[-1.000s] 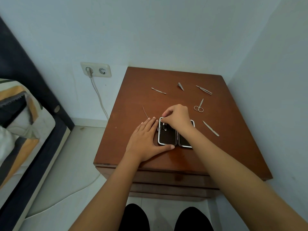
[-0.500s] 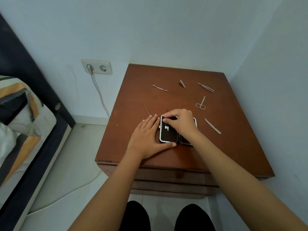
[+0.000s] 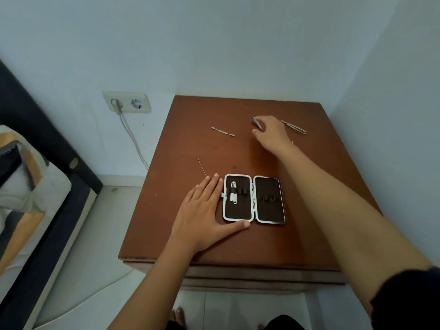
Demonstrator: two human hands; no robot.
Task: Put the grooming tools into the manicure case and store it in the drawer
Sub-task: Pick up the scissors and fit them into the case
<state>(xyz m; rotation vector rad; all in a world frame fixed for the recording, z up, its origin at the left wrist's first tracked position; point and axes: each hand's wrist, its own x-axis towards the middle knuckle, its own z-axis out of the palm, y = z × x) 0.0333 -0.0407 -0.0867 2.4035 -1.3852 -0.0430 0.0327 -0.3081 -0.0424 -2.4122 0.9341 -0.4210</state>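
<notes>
Far left: dark bed frame (image 3: 47, 144) with striped orange, grey and white bedding (image 3: 21, 177). On the wall beside it, cream double wall socket (image 3: 127, 101), one white cable (image 3: 133, 141) plugged in and hanging down. Brown wooden nightstand surface (image 3: 309, 198) carrying all task items. Thin bare wire-like pick (image 3: 202, 166) lying near the left edge, just beyond the left fingertips. Slim double-ended metal cuticle tool (image 3: 223, 131) lying alone toward the back. Left hand (image 3: 204, 215) flat on the surface, fingers spread and straight, gripping nothing, index finger along the case's left rim, thumb touching its near edge. Open manicure case with silver rim and dark brown lining (image 3: 254, 198) lying flat at centre front, both halves up; small silver nail clipper (image 3: 233, 192) strapped in the left half, right half showing only elastic loops. Right hand (image 3: 271, 135) reached to the back of the surface, fingers loosely parted and curled, fingertips at a small metal clipper-like tool (image 3: 257, 122); contact or grasp cannot be told. Metal tweezers (image 3: 293, 126) lying just right of that hand. Dark sleeve (image 3: 409, 298) at lower right.
</notes>
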